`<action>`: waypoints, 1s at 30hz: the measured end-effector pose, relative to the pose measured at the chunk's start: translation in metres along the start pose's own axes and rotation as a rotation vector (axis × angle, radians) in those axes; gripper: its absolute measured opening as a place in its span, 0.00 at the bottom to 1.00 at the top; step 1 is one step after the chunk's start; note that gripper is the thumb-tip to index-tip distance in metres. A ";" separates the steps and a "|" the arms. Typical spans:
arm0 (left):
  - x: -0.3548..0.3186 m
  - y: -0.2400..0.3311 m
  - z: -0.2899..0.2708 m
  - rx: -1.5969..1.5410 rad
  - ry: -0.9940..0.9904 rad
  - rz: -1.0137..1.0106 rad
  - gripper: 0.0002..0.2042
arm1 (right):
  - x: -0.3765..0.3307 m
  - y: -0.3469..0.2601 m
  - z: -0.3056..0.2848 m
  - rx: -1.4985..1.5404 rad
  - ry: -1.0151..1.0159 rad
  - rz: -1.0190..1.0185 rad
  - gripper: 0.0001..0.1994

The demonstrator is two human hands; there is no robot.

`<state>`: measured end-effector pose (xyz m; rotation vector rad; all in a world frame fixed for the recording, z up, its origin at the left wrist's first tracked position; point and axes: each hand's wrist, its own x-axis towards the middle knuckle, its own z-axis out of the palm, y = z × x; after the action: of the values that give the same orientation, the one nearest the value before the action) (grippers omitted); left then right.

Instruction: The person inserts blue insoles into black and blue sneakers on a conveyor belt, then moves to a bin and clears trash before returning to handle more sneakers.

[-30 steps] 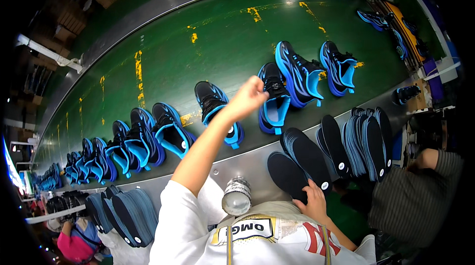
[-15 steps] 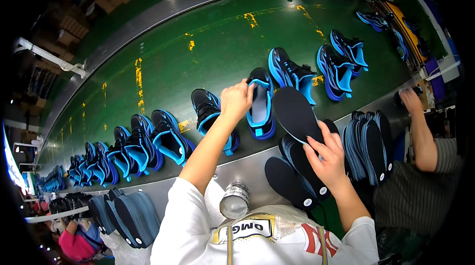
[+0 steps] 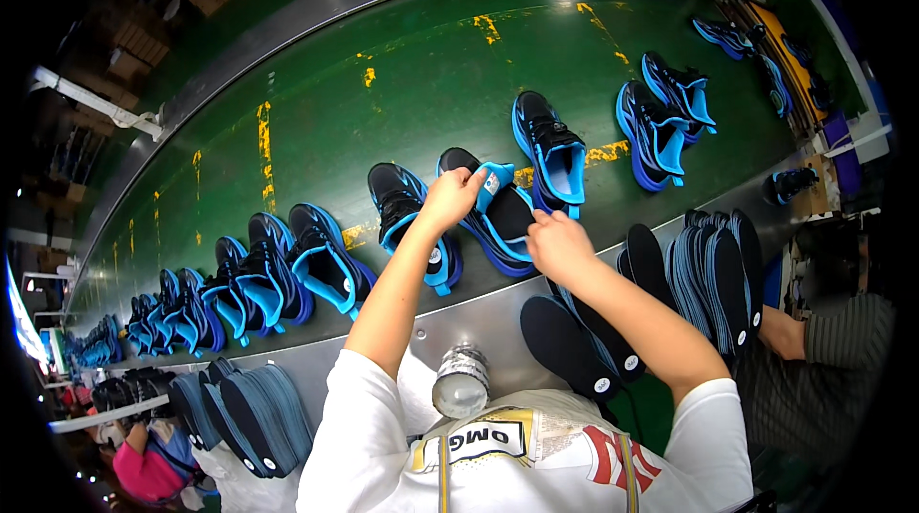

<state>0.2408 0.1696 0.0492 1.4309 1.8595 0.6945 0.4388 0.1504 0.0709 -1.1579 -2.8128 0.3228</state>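
A black and blue sneaker (image 3: 490,237) lies on the green conveyor in front of me, turned slightly with its toe to the far left. My left hand (image 3: 452,199) pinches its blue tongue (image 3: 494,184) and holds it up, showing a small label. Most of a black insole (image 3: 510,214) sits inside the shoe opening. My right hand (image 3: 560,247) is closed at the heel end, with the insole's end between its fingers; the fingertips partly hide the grip. Just right of it stands another sneaker (image 3: 552,144) with a grey inside showing.
More sneakers (image 3: 254,269) line the green conveyor (image 3: 316,130) to the left, with others (image 3: 656,135) to the right. Stacked insoles (image 3: 704,274) and loose ones (image 3: 565,341) lie at the near right, another stack (image 3: 254,417) at the near left. A jar (image 3: 460,384) stands before me. A co-worker's arm (image 3: 783,333) shows at right.
My right hand has brought the insole left and down into the sneaker. My left hand now lifts the tongue, and the shoe has turned. The co-worker's hand has drawn back from the far right.
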 end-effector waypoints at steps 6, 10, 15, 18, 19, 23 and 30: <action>-0.016 -0.007 0.009 0.017 0.108 0.040 0.22 | 0.036 -0.033 0.051 0.047 -0.029 0.179 0.04; -0.023 -0.016 0.019 -0.145 0.184 0.041 0.20 | 0.029 -0.036 0.039 -0.032 -0.079 0.113 0.06; -0.018 -0.021 0.031 -0.327 0.204 -0.015 0.22 | 0.030 -0.021 0.035 -0.094 -0.045 0.058 0.05; -0.018 -0.019 0.033 -0.371 0.171 -0.006 0.21 | 0.043 -0.011 0.062 -0.027 0.071 0.066 0.06; -0.018 -0.020 0.034 -0.385 0.178 0.023 0.21 | 0.045 -0.011 0.067 -0.003 0.110 0.069 0.06; -0.021 -0.030 0.037 -0.388 0.203 0.019 0.21 | 0.033 -0.020 0.052 0.053 0.146 0.067 0.06; -0.021 -0.022 0.031 -0.406 0.221 -0.011 0.25 | 0.053 -0.024 -0.005 -0.169 -0.537 0.167 0.17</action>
<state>0.2553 0.1435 0.0174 1.1149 1.7542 1.1872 0.3853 0.1716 0.0809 -1.5477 -3.2530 0.4792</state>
